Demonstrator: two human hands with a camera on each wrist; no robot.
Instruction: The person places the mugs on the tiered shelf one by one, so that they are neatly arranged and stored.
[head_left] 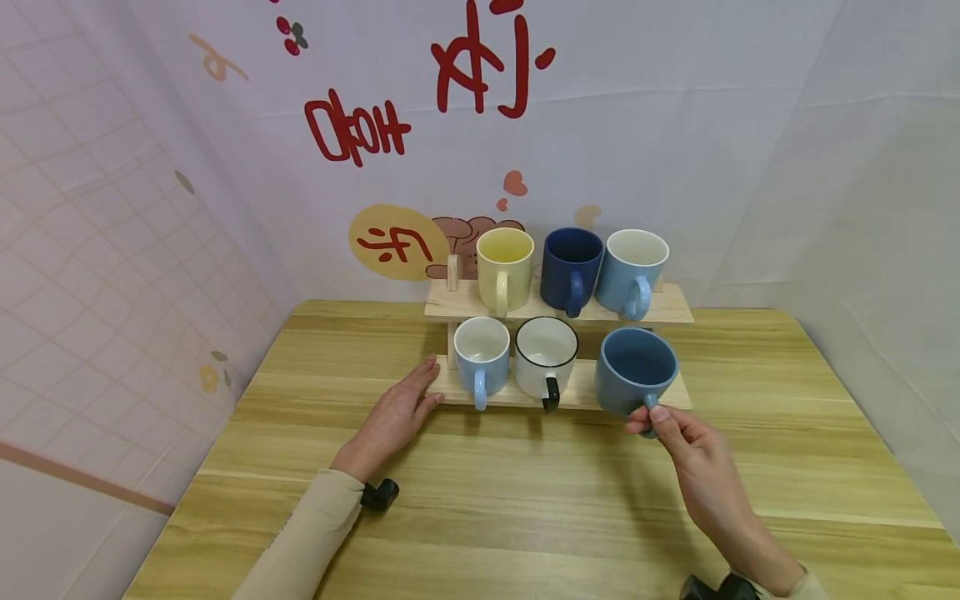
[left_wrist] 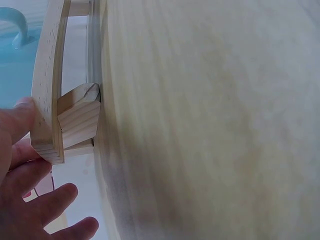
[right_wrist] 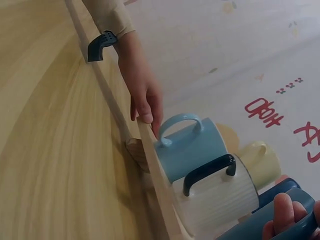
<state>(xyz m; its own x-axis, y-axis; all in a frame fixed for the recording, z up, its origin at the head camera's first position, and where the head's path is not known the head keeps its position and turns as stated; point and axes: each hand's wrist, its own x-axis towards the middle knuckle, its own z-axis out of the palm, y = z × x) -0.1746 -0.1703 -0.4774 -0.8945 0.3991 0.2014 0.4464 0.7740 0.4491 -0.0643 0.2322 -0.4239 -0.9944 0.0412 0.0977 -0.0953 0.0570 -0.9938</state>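
Observation:
My right hand (head_left: 703,467) pinches the handle of a grey-blue mug (head_left: 624,393) between thumb and fingers, at the right of the lower shelf. The mug tilts slightly and overlaps the shelf in the head view. At the left end of the two-tier wooden rack (head_left: 585,398), my left hand (head_left: 397,410) grips the lower board, thumb (left_wrist: 20,117) on one face and fingers at its end. A light blue mug (head_left: 491,375) stands nearest that hand, with a white mug with a black rim and handle (head_left: 534,375) beside it.
On the upper shelf (head_left: 678,307) stand a pale yellow mug (head_left: 487,279), a navy mug (head_left: 557,283) and a light blue mug with a white inside (head_left: 618,279). The wooden table (head_left: 510,508) reaches back to a printed cloth (head_left: 675,150).

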